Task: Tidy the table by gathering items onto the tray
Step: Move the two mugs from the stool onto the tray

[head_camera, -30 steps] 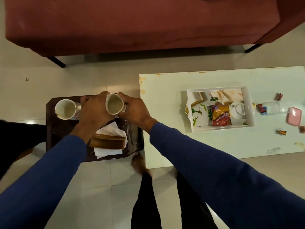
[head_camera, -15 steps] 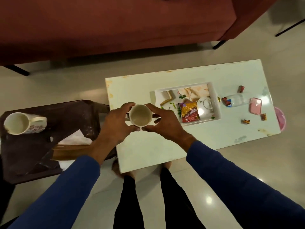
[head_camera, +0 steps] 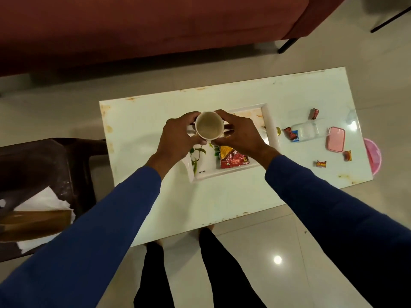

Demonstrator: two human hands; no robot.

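- Head view: a pale tiled floor [head_camera: 311,230] runs under a low, white rectangular table [head_camera: 222,196], with a dark red sofa [head_camera: 155,25] along the far side.
- A white rectangular tray with a leaf print [head_camera: 268,121] sits on the middle of the table; a red and yellow snack packet [head_camera: 232,157] lies inside it near the front rim.
- Both hands hold a white ceramic cup with an empty, stained inside [head_camera: 209,128] above the left part of the tray, mouth facing up.
- The left hand [head_camera: 180,138] curls around the cup's left side, fingers closed against its wall and over the handle.
- The right hand [head_camera: 241,135] wraps the right side, thumb and fingers pressed to the cup.
- Whether the cup touches the tray floor cannot be told.
- To the right of the tray, on the table, lie a clear plastic bottle on its side [head_camera: 305,131], a pink rectangular lidded box [head_camera: 335,138] and several small red wrapped sweets [head_camera: 321,163], well apart from each other.
- A dark brown side table [head_camera: 55,156] stands at the left, carrying white paper napkins [head_camera: 47,201] in a brown holder [head_camera: 33,223].
- Blue sleeves [head_camera: 100,230] cover both arms.
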